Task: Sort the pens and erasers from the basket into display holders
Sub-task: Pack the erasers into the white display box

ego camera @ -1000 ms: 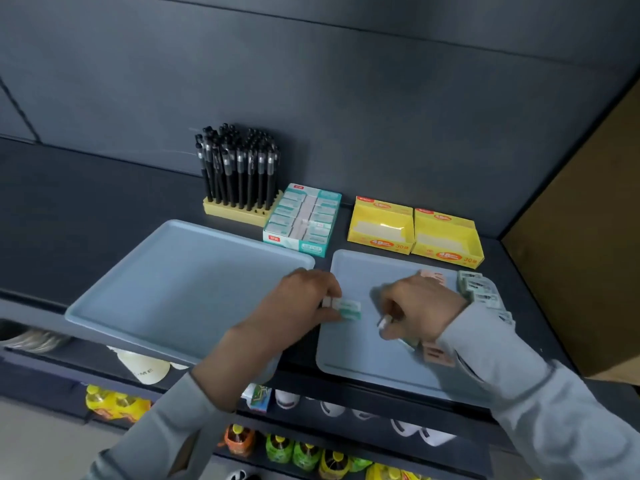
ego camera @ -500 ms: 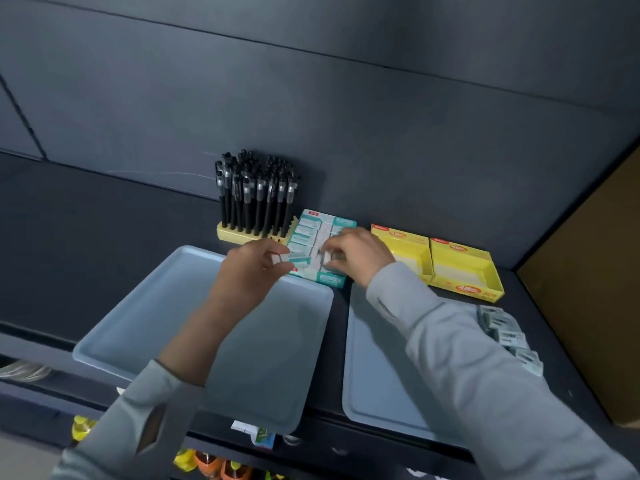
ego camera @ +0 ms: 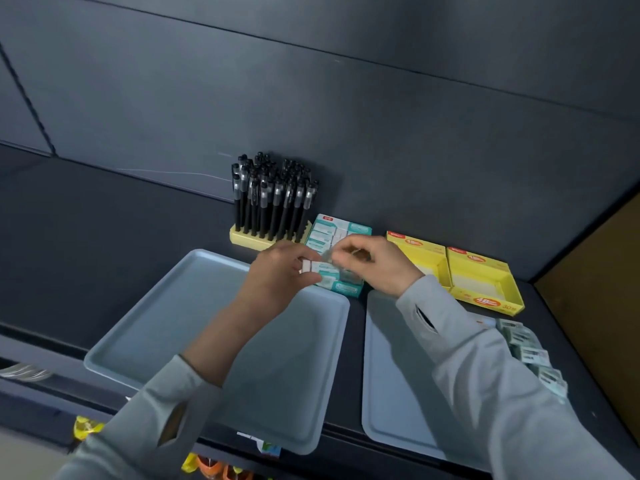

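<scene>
Two trays lie side by side on the shelf [ego camera: 86, 258]: left tray [ego camera: 166, 341], right tray [ego camera: 388, 393]. Behind the right tray stand two yellow boxes [ego camera: 485, 282]; behind the left, pens [ego camera: 273, 199] stand upright in a holder [ego camera: 249, 239]. Between them sits the teal box [ego camera: 346, 289] of erasers. Both hands meet over it. The left hand [ego camera: 277, 278] pinches an eraser [ego camera: 313, 266]. The right hand [ego camera: 381, 263] curls its fingers, but I cannot tell whether they hold anything. Loose erasers [ego camera: 523, 348] lie by the right sleeve.
</scene>
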